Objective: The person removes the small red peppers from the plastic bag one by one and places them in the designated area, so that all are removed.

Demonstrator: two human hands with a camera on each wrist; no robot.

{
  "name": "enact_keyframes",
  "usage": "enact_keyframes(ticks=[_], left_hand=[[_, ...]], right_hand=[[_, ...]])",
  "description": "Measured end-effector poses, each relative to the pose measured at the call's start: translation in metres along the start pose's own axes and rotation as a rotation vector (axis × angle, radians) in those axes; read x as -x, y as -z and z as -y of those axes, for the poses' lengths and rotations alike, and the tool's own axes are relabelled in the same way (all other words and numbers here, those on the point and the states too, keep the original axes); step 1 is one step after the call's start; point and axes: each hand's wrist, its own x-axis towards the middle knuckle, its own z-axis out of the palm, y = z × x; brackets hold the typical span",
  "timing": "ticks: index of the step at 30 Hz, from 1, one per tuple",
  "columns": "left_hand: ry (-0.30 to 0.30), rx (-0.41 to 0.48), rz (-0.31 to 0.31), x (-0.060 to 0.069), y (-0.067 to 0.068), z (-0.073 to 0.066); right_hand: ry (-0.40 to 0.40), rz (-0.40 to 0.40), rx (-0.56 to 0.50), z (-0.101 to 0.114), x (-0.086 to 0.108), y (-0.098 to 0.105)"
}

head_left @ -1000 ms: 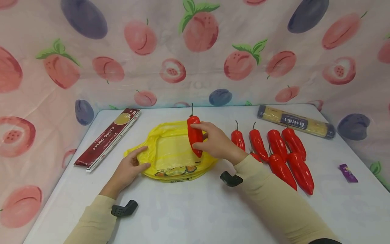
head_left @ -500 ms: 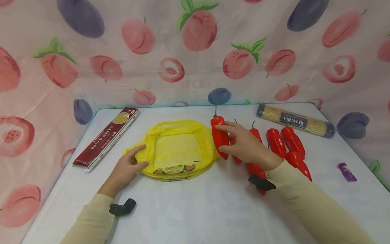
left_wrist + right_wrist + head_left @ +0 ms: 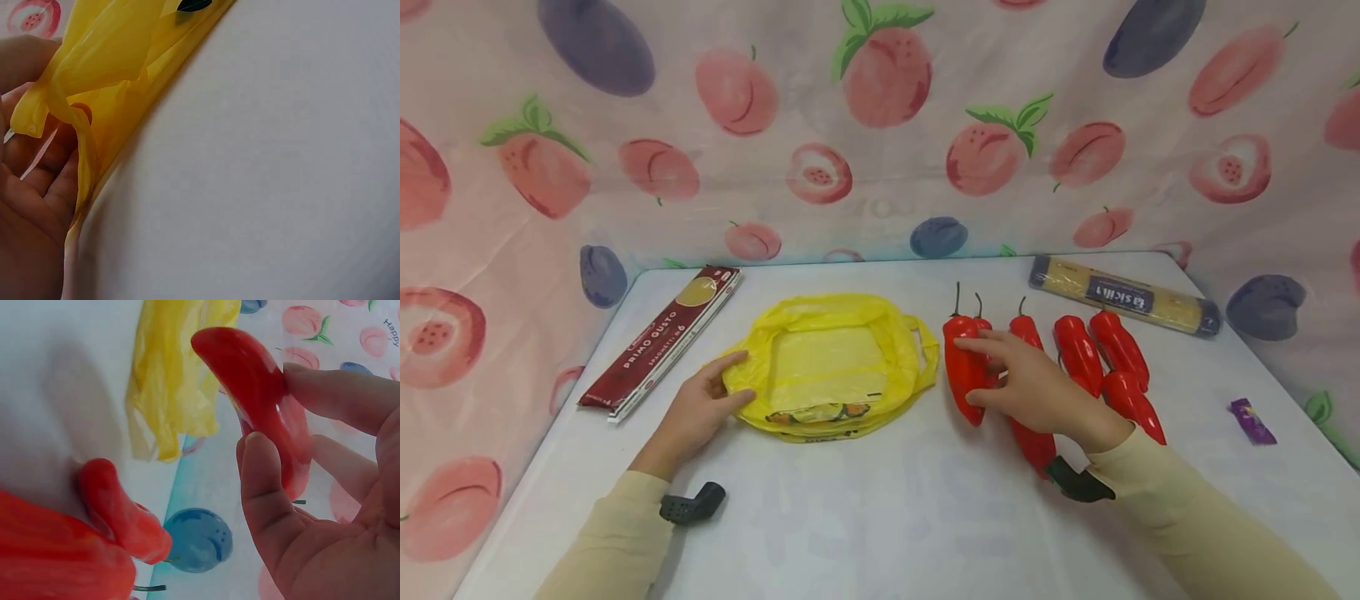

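Note:
A yellow plastic bag [image 3: 895, 354] lies in the middle of the white table in the head view, its mouth spread wide. My left hand [image 3: 696, 408] holds the bag's left edge between thumb and fingers; in the left wrist view the yellow plastic [image 3: 112, 56] covers part of the fingers. To the right of the bag, my right hand [image 3: 1037, 387] pinches a glossy red chili pepper [image 3: 961, 362], stem upward. In the right wrist view, the held pepper [image 3: 250, 378] is clear of the table, between thumb and fingers. Beneath and beside this hand lie several more red peppers [image 3: 1123, 346], some partly hidden.
A dark red spaghetti packet [image 3: 658, 346] lies at the left of the table. At the back right is a clear pasta packet [image 3: 1123, 296] with a dark label. A small purple wrapper [image 3: 1252, 421] sits near the right edge. Fruit-patterned cloth [image 3: 887, 192] stands behind.
My right hand has carried the chili pepper from over the bag to the right, and slightly lower, beside the other peppers. My left hand has stayed at the bag's left edge.

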Motion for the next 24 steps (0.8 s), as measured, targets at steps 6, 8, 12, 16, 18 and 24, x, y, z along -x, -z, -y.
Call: enact_keyframes(ticks=[6,8,12,16,18,24], left_hand=[[0.007,0.001,-0.007,-0.002,0.007,0.000],[0.013,-0.004,-0.010,-0.003,0.008,-0.001],[0.027,-0.012,-0.017,-0.002,0.010,-0.002],[0.036,-0.011,-0.019,-0.002,0.011,-0.004],[0.035,-0.008,-0.016,-0.002,0.011,-0.005],[0.036,-0.007,-0.003,-0.004,0.008,-0.006]], right_hand=[[0.001,0.018,-0.013,-0.006,0.007,-0.011],[-0.004,0.025,-0.023,-0.009,0.009,-0.015],[-0.021,0.045,-0.019,-0.013,0.015,-0.023],[-0.038,0.074,-0.020,-0.017,0.020,-0.031],[-0.044,0.087,-0.024,-0.019,0.023,-0.034],[-0.074,0.111,-0.048,-0.021,0.027,-0.041]])
